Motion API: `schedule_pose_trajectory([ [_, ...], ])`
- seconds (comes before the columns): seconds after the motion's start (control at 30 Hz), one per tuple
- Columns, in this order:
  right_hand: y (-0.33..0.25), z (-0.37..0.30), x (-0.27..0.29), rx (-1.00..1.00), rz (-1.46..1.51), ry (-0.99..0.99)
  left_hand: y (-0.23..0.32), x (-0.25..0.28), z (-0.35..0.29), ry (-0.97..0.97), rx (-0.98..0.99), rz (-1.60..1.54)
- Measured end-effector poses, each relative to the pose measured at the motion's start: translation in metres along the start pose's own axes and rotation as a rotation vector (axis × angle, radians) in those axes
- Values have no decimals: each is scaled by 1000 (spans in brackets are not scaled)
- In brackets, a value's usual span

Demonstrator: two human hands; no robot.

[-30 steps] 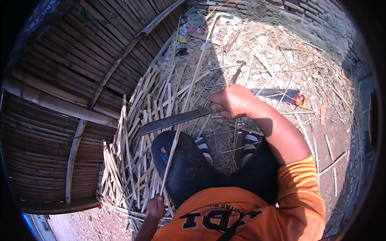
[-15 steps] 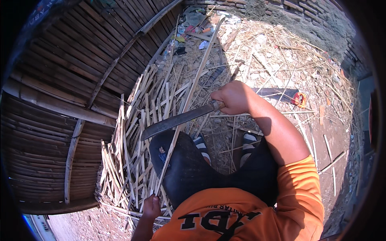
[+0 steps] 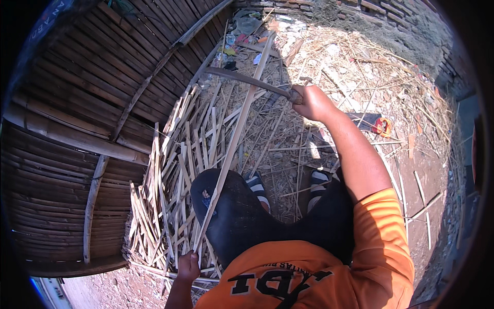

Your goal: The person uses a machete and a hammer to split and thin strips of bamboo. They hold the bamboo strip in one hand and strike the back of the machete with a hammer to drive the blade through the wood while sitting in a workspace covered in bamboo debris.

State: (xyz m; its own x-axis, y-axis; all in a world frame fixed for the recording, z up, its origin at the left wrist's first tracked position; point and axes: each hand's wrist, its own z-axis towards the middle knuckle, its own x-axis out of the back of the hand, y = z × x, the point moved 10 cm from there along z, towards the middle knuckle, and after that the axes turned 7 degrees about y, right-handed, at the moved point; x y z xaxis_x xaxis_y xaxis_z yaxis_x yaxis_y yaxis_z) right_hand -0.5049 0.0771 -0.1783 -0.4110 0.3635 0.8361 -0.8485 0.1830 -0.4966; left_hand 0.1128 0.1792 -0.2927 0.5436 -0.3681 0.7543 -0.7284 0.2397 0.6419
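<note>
A long pale bamboo strip (image 3: 232, 140) slants from my left hand (image 3: 189, 265) up across my left knee to the far side. My left hand is closed on its near end, low in the view. In my right hand (image 3: 315, 104) is the handle of a machete (image 3: 248, 80), gripped in a fist. Its dark curved blade points left and crosses the strip near the far part; whether it touches the strip I cannot tell. My knees, in dark trousers, are bent below the strip.
A heap of split bamboo strips (image 3: 177, 177) lies along the left, against a bamboo slat wall (image 3: 77, 134). A dark sheath-like object (image 3: 363, 121) with a red and yellow end lies beyond my right forearm. Straw and shavings cover the ground towards a brick wall (image 3: 396, 26).
My right hand has swung the machete away from my knee towards the strip's far end, its blade tip now higher. The strip's far end has shifted slightly left.
</note>
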Motion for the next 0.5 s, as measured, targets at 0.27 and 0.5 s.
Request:
schedule_pose_trajectory([
  [0.27,-68,-19,10,319,-121,-16,1,2,-4,-19,44,-78],
  [0.5,52,2,36,-193,-16,186,7,18,0,-5,15,20],
])
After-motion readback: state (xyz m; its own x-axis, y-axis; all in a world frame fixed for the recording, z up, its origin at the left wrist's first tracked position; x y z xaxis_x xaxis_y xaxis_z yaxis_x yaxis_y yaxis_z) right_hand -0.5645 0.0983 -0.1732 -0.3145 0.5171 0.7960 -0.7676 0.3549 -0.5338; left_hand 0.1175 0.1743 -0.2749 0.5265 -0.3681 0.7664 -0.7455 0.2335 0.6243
